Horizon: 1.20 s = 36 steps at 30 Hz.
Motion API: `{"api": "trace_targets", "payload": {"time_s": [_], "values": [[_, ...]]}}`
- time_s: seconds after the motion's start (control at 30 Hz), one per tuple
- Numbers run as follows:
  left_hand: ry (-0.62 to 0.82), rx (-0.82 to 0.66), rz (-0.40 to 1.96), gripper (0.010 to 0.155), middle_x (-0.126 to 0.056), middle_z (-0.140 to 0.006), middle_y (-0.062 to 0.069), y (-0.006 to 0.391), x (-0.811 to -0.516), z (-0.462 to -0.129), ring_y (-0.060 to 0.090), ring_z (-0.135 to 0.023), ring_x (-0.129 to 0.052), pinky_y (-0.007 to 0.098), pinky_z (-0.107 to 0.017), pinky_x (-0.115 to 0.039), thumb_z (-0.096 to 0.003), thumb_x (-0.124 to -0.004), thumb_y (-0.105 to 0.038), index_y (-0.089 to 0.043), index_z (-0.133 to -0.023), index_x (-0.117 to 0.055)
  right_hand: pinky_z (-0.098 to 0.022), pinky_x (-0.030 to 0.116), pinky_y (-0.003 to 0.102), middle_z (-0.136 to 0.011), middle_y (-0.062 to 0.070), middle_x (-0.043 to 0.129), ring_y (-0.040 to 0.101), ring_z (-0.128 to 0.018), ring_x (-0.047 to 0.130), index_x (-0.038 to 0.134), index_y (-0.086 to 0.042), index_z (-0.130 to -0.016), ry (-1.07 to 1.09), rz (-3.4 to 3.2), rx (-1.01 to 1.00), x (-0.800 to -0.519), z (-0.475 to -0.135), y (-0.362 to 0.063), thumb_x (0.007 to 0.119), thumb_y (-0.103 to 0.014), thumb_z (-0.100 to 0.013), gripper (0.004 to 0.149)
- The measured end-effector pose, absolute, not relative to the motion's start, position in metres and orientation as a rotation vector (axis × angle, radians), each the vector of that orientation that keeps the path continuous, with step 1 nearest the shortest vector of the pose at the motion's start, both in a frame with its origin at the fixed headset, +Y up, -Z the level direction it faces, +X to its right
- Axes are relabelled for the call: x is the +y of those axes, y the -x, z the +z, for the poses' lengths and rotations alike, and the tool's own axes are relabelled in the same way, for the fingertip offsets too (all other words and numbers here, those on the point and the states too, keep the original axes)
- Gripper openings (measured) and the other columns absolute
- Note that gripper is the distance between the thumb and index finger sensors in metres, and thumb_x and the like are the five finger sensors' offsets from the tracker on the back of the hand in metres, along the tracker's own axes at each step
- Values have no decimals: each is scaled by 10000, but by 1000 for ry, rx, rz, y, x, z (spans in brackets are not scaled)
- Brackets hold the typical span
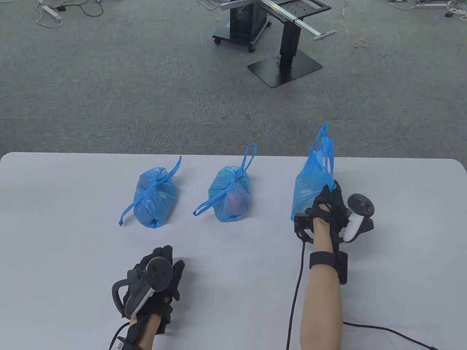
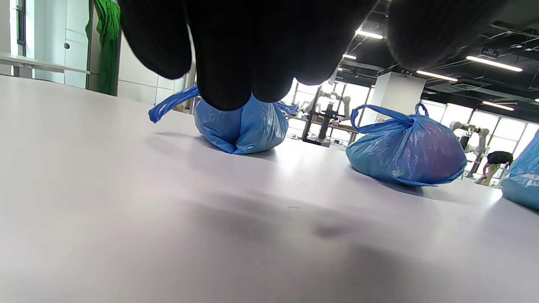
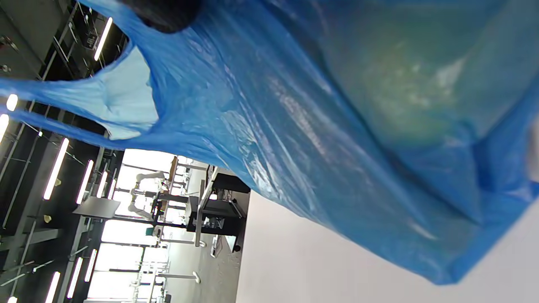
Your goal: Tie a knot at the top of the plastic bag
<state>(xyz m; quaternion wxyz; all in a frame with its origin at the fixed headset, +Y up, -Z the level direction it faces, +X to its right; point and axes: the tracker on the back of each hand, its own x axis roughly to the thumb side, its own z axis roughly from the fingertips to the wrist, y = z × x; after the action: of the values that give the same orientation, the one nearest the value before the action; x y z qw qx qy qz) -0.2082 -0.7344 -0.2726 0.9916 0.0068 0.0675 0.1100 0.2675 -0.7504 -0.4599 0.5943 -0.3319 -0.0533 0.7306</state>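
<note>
An untied blue plastic bag (image 1: 310, 182) stands upright at the table's right, its handles pointing up. My right hand (image 1: 328, 204) grips its right side; in the right wrist view the bag (image 3: 337, 139) fills the frame, with something pale green inside. Two tied blue bags lie further left: one at the middle (image 1: 230, 198) (image 2: 406, 153) and one at the left (image 1: 156, 198) (image 2: 242, 126). My left hand (image 1: 160, 277) rests flat on the table near the front, holding nothing; its fingers (image 2: 236, 46) hang in from the top of the left wrist view.
The white table (image 1: 54, 226) spans the view, its far edge just behind the bags. Beyond it is grey carpet with a black stand (image 1: 286, 51) and cables. A black cable (image 1: 297, 277) runs along my right forearm.
</note>
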Motion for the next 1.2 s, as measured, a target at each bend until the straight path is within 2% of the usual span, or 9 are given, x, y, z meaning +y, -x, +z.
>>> {"api": "trace_targets", "payload": {"time_s": [0.4,0.7,0.93,1.2], "values": [[-10,135,216,672,-775,-1079,-36,209,-736,-273,281,-967,-879,537,-713,-711,-485,-715,-641,-301,-1065,-715,-798,516,531,-1039,10,776,286,-997,718,665,-275,-1003,697,1672,-317,-714,-423,-299,662,-427,-539,488],[-7,133,218,671,-777,-1078,-34,208,-736,-273,282,-967,-879,536,-713,-711,-486,-714,-641,-301,-1065,-717,-727,622,531,-914,55,905,324,-875,848,741,-207,-952,449,1675,-394,-678,-391,-309,707,-413,-506,492],[-7,127,217,669,-778,-1077,-34,208,-736,-274,282,-968,-878,536,-714,-711,-486,-714,-641,-303,-1064,-718,-709,652,528,-883,61,935,321,-843,883,756,-195,-940,208,1696,-304,-667,-367,-296,716,-421,-503,494],[-11,137,230,668,-782,-1075,-32,210,-736,-273,283,-965,-881,538,-712,-712,-486,-716,-639,-300,-1062,-722,-710,651,531,-884,59,934,324,-843,882,753,-195,-944,-84,1684,8,-684,-358,-242,712,-428,-506,498]]}}
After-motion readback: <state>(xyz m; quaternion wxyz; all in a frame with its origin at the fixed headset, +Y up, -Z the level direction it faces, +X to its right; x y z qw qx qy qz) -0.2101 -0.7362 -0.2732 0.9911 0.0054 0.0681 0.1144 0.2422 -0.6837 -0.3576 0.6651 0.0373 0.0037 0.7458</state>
